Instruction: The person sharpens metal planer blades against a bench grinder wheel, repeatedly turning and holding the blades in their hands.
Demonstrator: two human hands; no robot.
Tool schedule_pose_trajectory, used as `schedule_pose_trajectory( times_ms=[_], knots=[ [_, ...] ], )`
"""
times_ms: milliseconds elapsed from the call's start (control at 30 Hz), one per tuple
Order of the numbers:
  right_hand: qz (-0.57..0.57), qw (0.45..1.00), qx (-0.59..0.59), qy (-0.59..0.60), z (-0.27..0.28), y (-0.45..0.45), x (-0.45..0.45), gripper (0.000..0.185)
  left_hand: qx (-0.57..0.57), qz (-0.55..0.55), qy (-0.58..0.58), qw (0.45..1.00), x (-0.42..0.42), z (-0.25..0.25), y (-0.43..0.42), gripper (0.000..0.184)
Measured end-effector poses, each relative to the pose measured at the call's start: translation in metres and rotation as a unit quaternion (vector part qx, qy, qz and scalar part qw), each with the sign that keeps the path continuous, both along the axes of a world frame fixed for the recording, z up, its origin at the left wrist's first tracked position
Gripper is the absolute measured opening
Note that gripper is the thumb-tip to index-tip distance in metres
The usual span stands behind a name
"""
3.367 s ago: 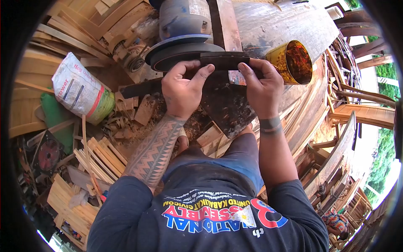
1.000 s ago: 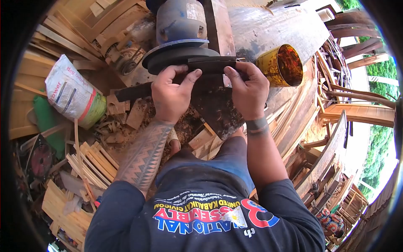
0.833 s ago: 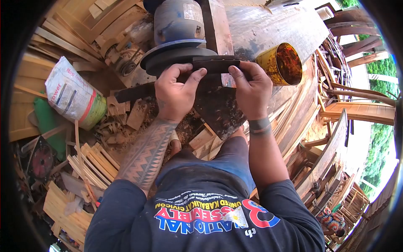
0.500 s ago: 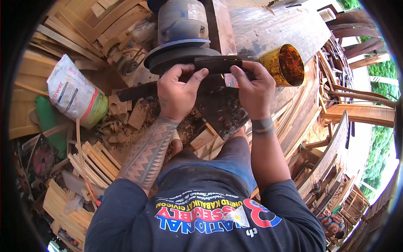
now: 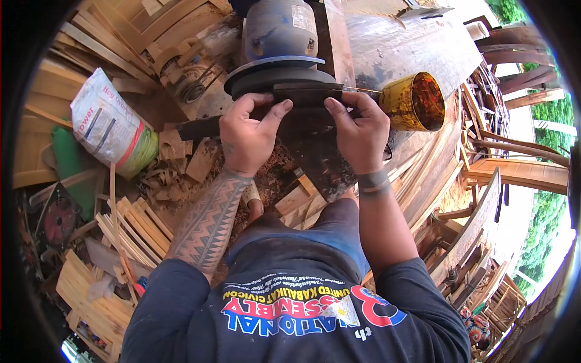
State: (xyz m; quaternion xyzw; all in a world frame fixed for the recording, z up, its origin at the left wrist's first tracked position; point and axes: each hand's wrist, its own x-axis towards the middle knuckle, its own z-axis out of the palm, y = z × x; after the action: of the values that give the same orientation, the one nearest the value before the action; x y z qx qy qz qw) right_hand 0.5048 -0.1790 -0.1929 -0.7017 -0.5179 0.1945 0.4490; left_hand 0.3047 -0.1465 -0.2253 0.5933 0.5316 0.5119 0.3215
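A dark flat strip (image 5: 307, 94) is stretched level between my two hands, along the front edge of a round grinding disc (image 5: 281, 80). My left hand (image 5: 249, 130) pinches its left end between thumb and fingers. The right end is pinched the same way in my right hand (image 5: 361, 127). Behind the disc is the blue-grey motor (image 5: 279, 33). Whether the strip touches the disc is hard to tell. Just right of my right hand lies a yellow can (image 5: 402, 104), its stained open mouth facing right.
A white and green sack (image 5: 112, 124) stands at the left, above stacked wood strips (image 5: 134, 227). A dark board (image 5: 324, 160) lies below my hands. Long planks and curved wood pieces fill the right. Part of another person (image 5: 476, 330) shows at the lower right.
The disc, motor and can sit farther right in the view than before. Against the disc, the strip and both hands have shifted left. Both hands keep their pinch on the strip.
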Motion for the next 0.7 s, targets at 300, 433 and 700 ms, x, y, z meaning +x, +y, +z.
schedule_pose_trajectory(
  times_ms=[300, 433, 700],
  knots=[
    [0.016, 1.000, 0.007, -0.022, 0.004, 0.003, -0.019, 0.033, -0.044, -0.002, -0.020, 0.999, -0.019, 0.008, -0.002, 0.031],
    [0.030, 0.999, 0.007, -0.038, 0.001, 0.004, -0.025, 0.033, -0.046, -0.002, -0.016, 0.999, -0.028, 0.007, -0.001, 0.031],
    [0.038, 0.997, 0.008, -0.063, -0.001, 0.007, -0.041, 0.034, -0.023, 0.020, -0.007, 1.000, -0.046, -0.002, 0.001, 0.033]
  ],
)
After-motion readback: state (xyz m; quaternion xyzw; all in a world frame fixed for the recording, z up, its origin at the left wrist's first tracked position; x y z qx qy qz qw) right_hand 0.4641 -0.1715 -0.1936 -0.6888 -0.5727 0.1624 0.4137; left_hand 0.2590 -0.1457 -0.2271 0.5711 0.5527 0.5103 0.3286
